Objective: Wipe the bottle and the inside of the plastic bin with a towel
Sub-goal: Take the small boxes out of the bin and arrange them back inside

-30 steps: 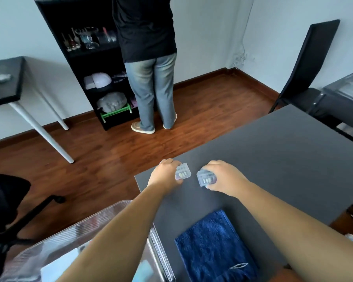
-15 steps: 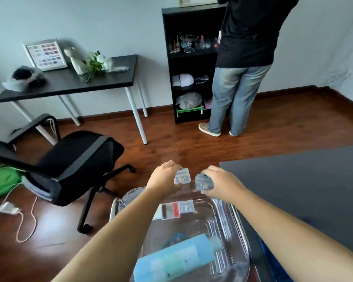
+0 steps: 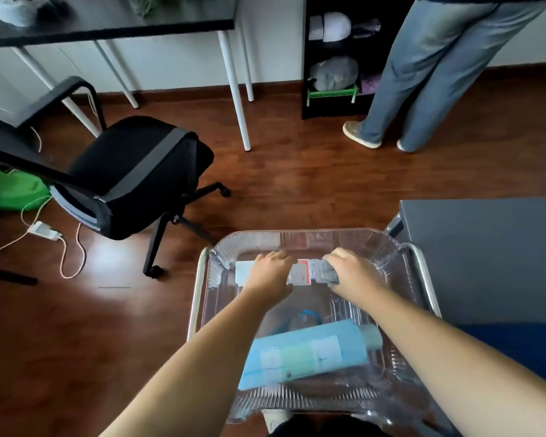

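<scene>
A clear plastic bin (image 3: 221, 266) sits on a metal-framed stand right in front of me. A light blue bottle (image 3: 309, 354) lies on its side in the bin's near half, cap to the right. My left hand (image 3: 270, 274) and my right hand (image 3: 350, 272) are both inside the bin near its far wall. Each grips a small clear packet: one (image 3: 300, 274) in the left hand, one (image 3: 327, 272) in the right, nearly touching. A strip of the dark blue towel (image 3: 517, 345) shows on the grey table at the right, past my right forearm.
The grey table (image 3: 486, 257) stands to the right of the bin. A black office chair (image 3: 123, 175) is on the wooden floor at the left, with cables beside it. A person in jeans (image 3: 423, 74) stands at a black shelf at the back right.
The view swung left from the grey table to the bin and tilted down. Both hands, each still holding a packet, moved from above the table down into the bin.
</scene>
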`<control>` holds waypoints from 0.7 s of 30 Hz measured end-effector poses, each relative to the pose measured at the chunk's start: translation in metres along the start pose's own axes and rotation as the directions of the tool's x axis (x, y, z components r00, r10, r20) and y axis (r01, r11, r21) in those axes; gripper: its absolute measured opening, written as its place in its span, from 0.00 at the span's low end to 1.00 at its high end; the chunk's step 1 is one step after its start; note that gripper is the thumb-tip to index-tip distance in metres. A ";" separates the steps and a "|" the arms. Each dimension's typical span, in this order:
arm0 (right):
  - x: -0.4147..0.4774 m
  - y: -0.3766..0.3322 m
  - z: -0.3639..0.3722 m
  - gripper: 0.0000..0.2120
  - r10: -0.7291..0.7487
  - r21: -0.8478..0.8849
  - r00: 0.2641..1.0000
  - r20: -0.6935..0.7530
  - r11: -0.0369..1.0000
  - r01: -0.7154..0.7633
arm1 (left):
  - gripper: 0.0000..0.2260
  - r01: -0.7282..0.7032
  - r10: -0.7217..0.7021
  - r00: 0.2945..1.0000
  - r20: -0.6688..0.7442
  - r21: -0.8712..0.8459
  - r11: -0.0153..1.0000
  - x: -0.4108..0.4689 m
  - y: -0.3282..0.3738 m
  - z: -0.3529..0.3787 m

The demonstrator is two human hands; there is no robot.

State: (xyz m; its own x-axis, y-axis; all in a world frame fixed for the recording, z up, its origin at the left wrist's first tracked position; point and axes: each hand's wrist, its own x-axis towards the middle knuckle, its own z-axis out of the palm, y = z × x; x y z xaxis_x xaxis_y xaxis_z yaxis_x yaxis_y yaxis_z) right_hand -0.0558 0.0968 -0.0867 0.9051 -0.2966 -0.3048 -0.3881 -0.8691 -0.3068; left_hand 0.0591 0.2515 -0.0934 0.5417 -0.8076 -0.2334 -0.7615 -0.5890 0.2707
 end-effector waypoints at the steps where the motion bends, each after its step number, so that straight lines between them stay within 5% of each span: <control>1: 0.002 0.002 0.003 0.21 0.007 -0.004 1.000 -0.003 1.000 -0.007 | 0.23 0.009 -0.009 1.000 0.005 0.003 1.000 0.004 0.000 0.005; 21: 0.028 0.003 0.031 0.28 -0.004 -0.011 0.999 -0.037 1.000 0.003 | 0.20 0.090 -0.093 0.995 -0.035 -0.075 0.993 0.029 -0.006 0.038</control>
State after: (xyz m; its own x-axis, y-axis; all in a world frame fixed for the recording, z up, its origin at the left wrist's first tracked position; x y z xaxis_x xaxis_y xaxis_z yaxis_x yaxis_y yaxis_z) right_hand -0.0371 0.0986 -0.1243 0.9123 -0.3076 -0.2705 -0.3832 -0.8743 -0.2980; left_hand 0.0652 0.2328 -0.1376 0.6220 -0.7501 -0.2246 -0.6810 -0.6598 0.3177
